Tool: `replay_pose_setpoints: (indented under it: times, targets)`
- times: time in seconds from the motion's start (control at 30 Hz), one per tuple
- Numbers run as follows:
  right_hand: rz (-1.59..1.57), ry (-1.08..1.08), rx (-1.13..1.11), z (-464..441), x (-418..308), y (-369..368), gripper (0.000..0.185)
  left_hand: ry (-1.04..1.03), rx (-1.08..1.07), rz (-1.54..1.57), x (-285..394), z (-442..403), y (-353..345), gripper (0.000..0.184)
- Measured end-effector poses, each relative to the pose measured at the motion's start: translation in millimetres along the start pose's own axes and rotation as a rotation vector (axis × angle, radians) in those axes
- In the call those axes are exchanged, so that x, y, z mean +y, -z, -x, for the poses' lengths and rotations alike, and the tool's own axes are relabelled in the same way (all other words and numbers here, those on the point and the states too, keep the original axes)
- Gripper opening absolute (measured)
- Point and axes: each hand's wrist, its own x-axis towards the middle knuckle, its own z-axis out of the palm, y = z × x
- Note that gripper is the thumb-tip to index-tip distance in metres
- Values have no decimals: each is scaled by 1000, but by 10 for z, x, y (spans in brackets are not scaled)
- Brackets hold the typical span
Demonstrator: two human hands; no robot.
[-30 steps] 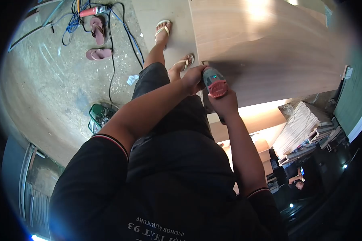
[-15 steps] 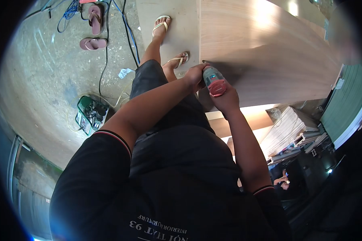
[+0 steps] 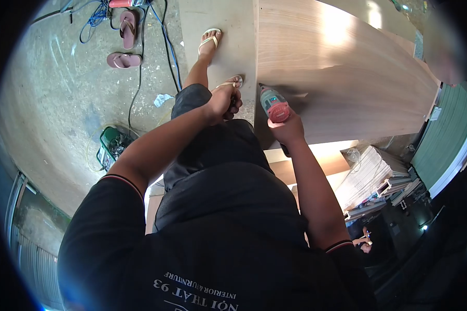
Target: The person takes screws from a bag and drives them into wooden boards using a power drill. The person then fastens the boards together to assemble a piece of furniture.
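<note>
My right hand (image 3: 289, 129) is wrapped around the handle of a cordless drill (image 3: 275, 106) with a grey body and a red rear end. Its bit points away from me and ends at or just above the near-left edge of a wood-grain panel (image 3: 321, 67); contact cannot be made out. To the left, apart from the drill, my left hand (image 3: 225, 105) is closed with the fingers curled in. Something small and dark shows between those fingers, too small to name.
Purple flip-flops (image 3: 128, 31) and blue and black cables (image 3: 166, 41) lie on the concrete floor. A green-framed machine (image 3: 111, 145) stands at left. Stacked boards (image 3: 366, 173) and green sheets (image 3: 446, 135) are at right. Another person's hand (image 3: 366, 241) shows at lower right.
My left hand has moved left, away from the drill's tip and the panel edge. The drill has shifted slightly, still in my right hand.
</note>
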Motion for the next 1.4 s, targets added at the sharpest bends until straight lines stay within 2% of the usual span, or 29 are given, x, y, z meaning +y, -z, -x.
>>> replay_pose_setpoints:
  times: [0.03, 0.1, 0.17, 0.2, 0.23, 0.27, 0.33, 0.4, 0.47, 0.5, 0.57, 0.6, 0.67, 0.77, 0.83, 0.97, 1.03, 1.2, 1.33, 1.4]
  targets:
    - [28, 14, -3, -29, 25, -6, 48, 15, -42, -25, 49, 50, 37, 27]
    - [11, 45, 14, -65, 128, -88, 47, 6, -62, -26, 69, 170, 46, 26]
    - [-9, 103, 51, -75, 188, -86, 46, -112, -143, -14, 127, 300, -5, 26]
    - [-85, 146, 43, -40, 198, -61, 45, -105, -184, 11, 179, 360, -12, 27]
    - [-161, 189, 29, 71, 133, 5, 44, -136, -187, 46, 243, 466, -60, 28]
    - [-150, 140, 1, 231, 119, 116, 41, -162, -193, 77, 293, 582, -130, 29]
    - [-236, 272, 105, 593, 133, 318, 42, -204, -206, 48, 408, 831, -285, 34]
    - [-266, 315, 125, 1015, 68, 615, 42, -281, -220, -35, 489, 1098, -489, 42]
    - [-129, 448, 314, 1122, 460, 530, 39, -288, -183, 40, 490, 1184, -599, 37]
    - [-173, 523, 371, 1266, 503, 560, 36, -322, -213, 52, 508, 1249, -664, 29]
    - [-322, 728, 241, 1641, 157, 881, 23, -313, -247, 96, 587, 1522, -858, 25]
    - [-465, 711, 280, 1782, 56, 911, 15, -316, -372, 101, 604, 1579, -868, 21]
    - [-449, 757, 326, 1906, 38, 919, 15, -330, -469, 155, 642, 1759, -1022, 23]
    - [-547, 800, 350, 2081, -38, 922, 29, -354, -483, 108, 611, 2061, -1269, 21]
    - [-568, 878, 325, 2067, 50, 902, 67, -367, -479, 29, 583, 2142, -1346, 19]
    - [-575, 906, 352, 2005, 141, 797, 73, -414, -520, -32, 491, 2279, -1503, 21]
    - [-598, 897, 357, 1979, 169, 751, 72, -411, -415, -53, 450, 2280, -1531, 22]
    - [-554, 872, 436, 1960, 102, 807, 68, -414, -426, -97, 564, 2135, -1579, 24]
    - [-464, 777, 424, 1816, -41, 919, 61, -421, -271, -157, 740, 2023, -1650, 19]
    - [-538, 628, 365, 1693, -87, 895, 64, -334, -280, -140, 855, 1880, -1589, 16]
